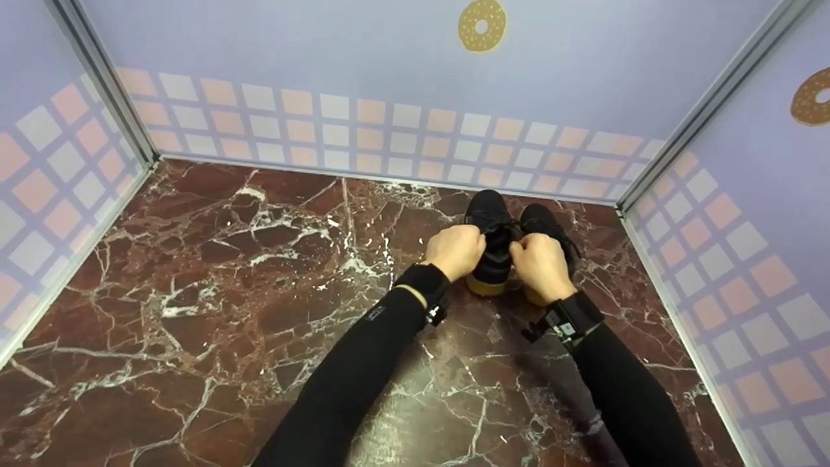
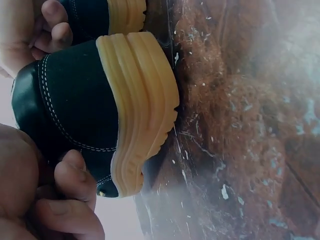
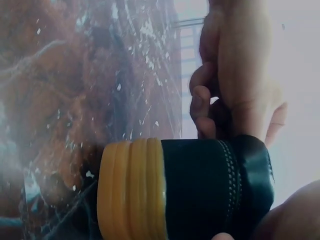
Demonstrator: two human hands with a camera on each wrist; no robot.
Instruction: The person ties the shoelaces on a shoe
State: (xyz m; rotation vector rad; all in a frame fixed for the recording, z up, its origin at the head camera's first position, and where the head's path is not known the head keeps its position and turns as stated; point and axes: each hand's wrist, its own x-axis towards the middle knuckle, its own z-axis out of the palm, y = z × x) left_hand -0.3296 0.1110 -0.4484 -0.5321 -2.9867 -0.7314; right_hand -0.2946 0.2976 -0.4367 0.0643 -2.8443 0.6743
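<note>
A pair of black lace-up shoes with tan soles stands on the floor, toes towards the wall. The left shoe (image 1: 489,263) is between my two hands, and its heel, edged with pale stitching, shows in the left wrist view with a thick ridged sole (image 2: 142,95). My left hand (image 1: 456,248), fingers curled, pinches the shoelace (image 1: 498,227) at that shoe's left side. On its right side my right hand (image 1: 539,263) pinches the lace too, its fingers curled. The right shoe (image 1: 537,218) is partly hidden behind my right hand.
Pale purple panels with a checked border (image 1: 335,123) rise behind the shoes and on both sides. The shoe toes are near the back panel's foot. Brown marbled floor (image 1: 272,311) with white veins spreads to the left and in front.
</note>
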